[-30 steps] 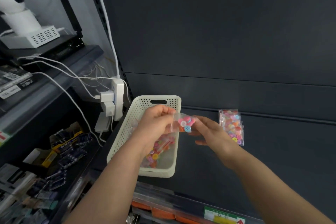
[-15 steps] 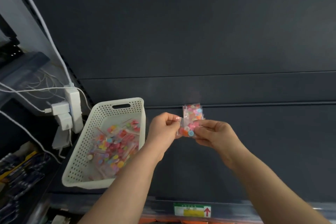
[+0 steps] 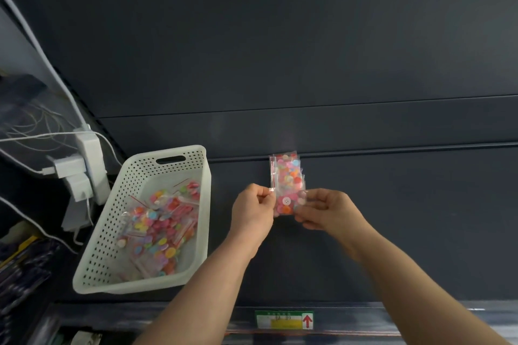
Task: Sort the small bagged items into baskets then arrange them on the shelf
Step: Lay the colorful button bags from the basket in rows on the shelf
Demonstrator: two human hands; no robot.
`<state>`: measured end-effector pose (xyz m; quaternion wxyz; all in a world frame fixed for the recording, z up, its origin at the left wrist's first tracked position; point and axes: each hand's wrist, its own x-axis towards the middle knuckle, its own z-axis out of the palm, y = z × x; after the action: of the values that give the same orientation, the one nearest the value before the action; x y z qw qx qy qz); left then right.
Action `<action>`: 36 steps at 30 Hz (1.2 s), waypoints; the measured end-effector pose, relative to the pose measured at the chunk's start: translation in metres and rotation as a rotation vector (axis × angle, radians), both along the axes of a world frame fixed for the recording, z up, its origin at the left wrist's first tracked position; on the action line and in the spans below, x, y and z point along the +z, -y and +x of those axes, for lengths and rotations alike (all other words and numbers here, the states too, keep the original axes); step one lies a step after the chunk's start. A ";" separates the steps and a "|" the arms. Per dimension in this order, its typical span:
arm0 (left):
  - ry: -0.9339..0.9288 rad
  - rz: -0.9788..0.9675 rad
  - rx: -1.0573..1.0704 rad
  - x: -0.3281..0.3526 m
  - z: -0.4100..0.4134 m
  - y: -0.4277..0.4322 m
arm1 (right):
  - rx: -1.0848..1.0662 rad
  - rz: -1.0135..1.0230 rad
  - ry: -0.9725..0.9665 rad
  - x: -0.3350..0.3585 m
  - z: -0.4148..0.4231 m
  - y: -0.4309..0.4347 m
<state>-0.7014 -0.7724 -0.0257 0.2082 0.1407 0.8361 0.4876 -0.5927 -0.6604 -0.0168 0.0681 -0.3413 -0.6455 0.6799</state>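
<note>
I am pinching a small bag of buttons (image 3: 286, 205) between my left hand (image 3: 253, 211) and right hand (image 3: 328, 211), just above the shelf (image 3: 392, 232) and in front of the stacked bags (image 3: 287, 172). It is probably handling light, limp and slick, so I am judging its edges the surest hold.

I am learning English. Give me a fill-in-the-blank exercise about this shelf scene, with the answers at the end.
1. The left hand and the right hand pinch one small bag of colourful ____.
2. The white perforated basket stands to the ____ of both hands.
3. The arrow on the shelf label is ____.
Missing words: buttons, left, red.
</note>
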 end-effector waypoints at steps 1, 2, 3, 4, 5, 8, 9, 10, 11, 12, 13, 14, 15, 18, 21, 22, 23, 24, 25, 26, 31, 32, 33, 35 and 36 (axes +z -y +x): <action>0.000 -0.010 0.003 -0.003 0.000 0.000 | 0.001 0.020 0.025 -0.001 0.000 -0.001; -0.001 -0.021 0.005 -0.005 -0.001 0.000 | 0.002 0.042 0.053 -0.002 -0.001 -0.002; -0.006 -0.034 0.004 -0.007 -0.001 -0.001 | 0.009 0.069 0.081 -0.002 -0.002 -0.004; -0.014 -0.048 0.000 -0.009 -0.001 -0.001 | 0.024 0.090 0.106 -0.002 -0.002 -0.006; -0.023 -0.063 -0.007 -0.010 -0.001 -0.002 | 0.044 0.095 0.121 -0.002 -0.003 -0.008; -0.059 -0.115 -0.033 -0.012 -0.003 -0.004 | 0.053 0.037 0.106 -0.001 -0.003 -0.014; -0.062 -0.126 -0.039 -0.013 -0.004 -0.005 | 0.028 0.028 0.099 -0.002 -0.004 -0.016; -0.062 -0.136 -0.044 -0.013 -0.005 -0.006 | -0.003 0.039 0.101 -0.004 -0.004 -0.017; -0.071 -0.151 -0.050 -0.014 -0.005 -0.007 | -0.037 0.074 0.107 -0.006 -0.005 -0.017; -0.098 -0.171 -0.055 -0.015 -0.006 -0.008 | -0.070 0.142 0.121 -0.009 -0.007 -0.017; -0.129 -0.194 -0.058 -0.017 -0.007 -0.009 | -0.095 0.234 0.138 -0.012 -0.008 -0.016; -0.152 -0.213 -0.058 -0.018 -0.007 -0.011 | -0.111 0.327 0.153 -0.014 -0.010 -0.015; -0.168 -0.231 -0.056 -0.020 -0.008 -0.012 | -0.120 0.398 0.163 -0.016 -0.012 -0.014; -0.231 -0.284 -0.047 -0.023 -0.011 -0.017 | -0.138 0.479 0.172 -0.019 -0.016 -0.013; -0.308 -0.346 -0.051 -0.024 -0.011 -0.021 | -0.151 0.531 0.180 -0.025 -0.022 -0.014; -0.329 -0.366 -0.052 -0.025 -0.011 -0.022 | -0.151 0.545 0.181 -0.027 -0.023 -0.014; -0.343 -0.384 -0.052 -0.025 -0.011 -0.023 | -0.148 0.557 0.184 -0.029 -0.025 -0.014; -0.349 -0.397 -0.051 -0.025 -0.011 -0.023 | -0.144 0.568 0.187 -0.030 -0.026 -0.014; -0.348 -0.402 -0.049 -0.024 -0.011 -0.024 | -0.140 0.578 0.190 -0.030 -0.026 -0.014; -0.342 -0.400 -0.047 -0.024 -0.012 -0.024 | -0.139 0.590 0.192 -0.029 -0.026 -0.014; -0.407 -0.382 -0.082 -0.007 -0.013 -0.016 | -0.103 0.884 0.251 -0.020 -0.023 -0.010; -0.452 -0.385 -0.101 0.001 -0.013 -0.013 | -0.075 0.982 0.261 -0.016 -0.024 -0.008; -0.494 -0.386 -0.112 0.009 -0.015 -0.008 | -0.037 1.069 0.261 -0.012 -0.027 -0.005; -0.555 -0.390 -0.108 0.027 -0.021 0.006 | 0.048 1.204 0.241 -0.004 -0.035 0.004; -0.575 -0.405 -0.096 0.034 -0.025 0.015 | 0.078 1.251 0.215 -0.001 -0.041 0.011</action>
<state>-0.7267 -0.7878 0.0085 0.0108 0.2672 0.9327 0.2421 -0.6338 -0.6709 -0.0179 0.1646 -0.2793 -0.9358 0.1382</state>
